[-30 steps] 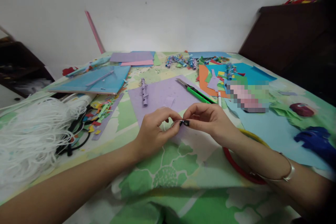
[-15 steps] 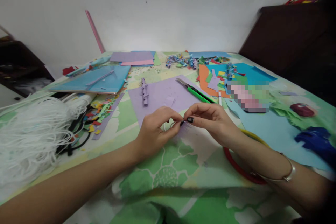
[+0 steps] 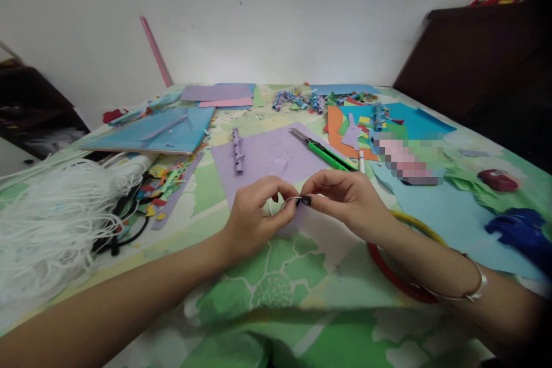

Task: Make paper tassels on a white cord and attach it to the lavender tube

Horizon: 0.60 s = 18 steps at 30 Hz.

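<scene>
My left hand [image 3: 259, 210] pinches a thin white string [image 3: 290, 200], which curves between its thumb and fingers. Fingertips of my right hand [image 3: 345, 198] meet those of the left and close on the same string at its end. Both hands are above the near edge of a purple paper sheet [image 3: 259, 149]. On that sheet stand a purple paper tube with small curled bits [image 3: 237, 152] and, farther right, a green utility knife [image 3: 325, 154] with its blade out. A white-capped pen [image 3: 361, 161] lies beyond my right hand.
White cord [image 3: 56, 224] is heaped at the left, beside colourful scraps [image 3: 161, 190] and a blue folder [image 3: 159, 129]. Decorated paper tubes [image 3: 297, 100] lie at the back. Rings of red and yellow tape [image 3: 399, 279] sit under my right forearm; a blue object [image 3: 517, 233] is at right.
The right fingertips have shifted slightly left and down, and a little more of the white string shows at the left fingertips. Both hands keep their pinch.
</scene>
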### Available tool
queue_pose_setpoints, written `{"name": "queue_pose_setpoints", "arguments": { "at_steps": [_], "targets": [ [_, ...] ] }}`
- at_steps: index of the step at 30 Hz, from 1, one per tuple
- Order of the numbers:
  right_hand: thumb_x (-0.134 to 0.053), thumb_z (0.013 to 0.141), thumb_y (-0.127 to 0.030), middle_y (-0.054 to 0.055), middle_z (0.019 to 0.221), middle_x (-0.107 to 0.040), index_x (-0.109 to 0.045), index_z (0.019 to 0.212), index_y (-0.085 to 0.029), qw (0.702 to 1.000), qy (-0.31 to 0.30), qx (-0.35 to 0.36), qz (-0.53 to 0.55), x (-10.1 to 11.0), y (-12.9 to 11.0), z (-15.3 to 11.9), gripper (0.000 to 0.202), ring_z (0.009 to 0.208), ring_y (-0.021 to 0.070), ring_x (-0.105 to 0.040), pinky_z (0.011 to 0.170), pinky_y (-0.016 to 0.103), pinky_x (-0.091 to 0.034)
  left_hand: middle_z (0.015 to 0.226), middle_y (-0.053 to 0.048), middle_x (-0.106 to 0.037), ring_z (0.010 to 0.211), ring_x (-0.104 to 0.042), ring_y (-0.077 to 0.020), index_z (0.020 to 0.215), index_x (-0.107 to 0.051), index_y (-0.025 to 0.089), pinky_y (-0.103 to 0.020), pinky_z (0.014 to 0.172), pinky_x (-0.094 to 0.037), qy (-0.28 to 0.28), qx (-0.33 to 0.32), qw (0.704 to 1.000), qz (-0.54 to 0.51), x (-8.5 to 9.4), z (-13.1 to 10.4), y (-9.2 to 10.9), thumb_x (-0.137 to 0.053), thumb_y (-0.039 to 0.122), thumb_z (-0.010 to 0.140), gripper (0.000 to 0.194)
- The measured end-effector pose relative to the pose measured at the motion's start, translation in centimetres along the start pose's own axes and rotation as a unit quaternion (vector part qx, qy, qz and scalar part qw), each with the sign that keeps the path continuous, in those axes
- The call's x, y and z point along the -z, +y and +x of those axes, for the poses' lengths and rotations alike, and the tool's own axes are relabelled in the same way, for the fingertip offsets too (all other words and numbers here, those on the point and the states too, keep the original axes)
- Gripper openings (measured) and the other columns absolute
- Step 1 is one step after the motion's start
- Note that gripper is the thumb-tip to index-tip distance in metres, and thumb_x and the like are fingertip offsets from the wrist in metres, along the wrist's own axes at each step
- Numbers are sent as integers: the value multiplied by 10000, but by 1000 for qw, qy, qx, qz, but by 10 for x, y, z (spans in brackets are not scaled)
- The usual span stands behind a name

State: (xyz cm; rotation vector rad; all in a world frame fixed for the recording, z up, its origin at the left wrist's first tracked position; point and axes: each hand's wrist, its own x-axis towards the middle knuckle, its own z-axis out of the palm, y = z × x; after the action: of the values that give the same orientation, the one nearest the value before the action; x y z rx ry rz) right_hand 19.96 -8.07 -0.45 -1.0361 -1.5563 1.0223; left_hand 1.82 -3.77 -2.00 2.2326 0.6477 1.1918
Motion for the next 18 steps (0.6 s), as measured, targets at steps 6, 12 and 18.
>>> {"name": "queue_pose_setpoints", "arguments": {
  "at_steps": [6,12,18],
  "targets": [
    [-622,840,-225,16,783,-652,-647,817,-168,997,7,32,-68,-2,0,-2,67,740,135,-598,722,295,-494,685,2,-632,643,-552,-126,763,-640,171,-253,631,-453,0,66,996,-58,-1,-1,2,-600,154,798,55],
    [-593,863,-211,15,807,-628,-624,828,-174,997,9,37,-72,-2,2,-3,60,774,140,-587,734,297,-483,745,-14,-658,697,-578,-132,812,-661,162,-259,675,-472,1,114,985,-132,-3,-3,4,-611,160,803,51],
    [-588,870,-228,20,815,-626,-619,840,-176,996,6,45,-82,-3,3,-3,67,777,141,-583,741,297,-485,752,-18,-662,698,-584,-132,822,-668,156,-254,667,-484,-4,139,977,-165,-2,-3,3,-627,183,804,52]
  ]
}}
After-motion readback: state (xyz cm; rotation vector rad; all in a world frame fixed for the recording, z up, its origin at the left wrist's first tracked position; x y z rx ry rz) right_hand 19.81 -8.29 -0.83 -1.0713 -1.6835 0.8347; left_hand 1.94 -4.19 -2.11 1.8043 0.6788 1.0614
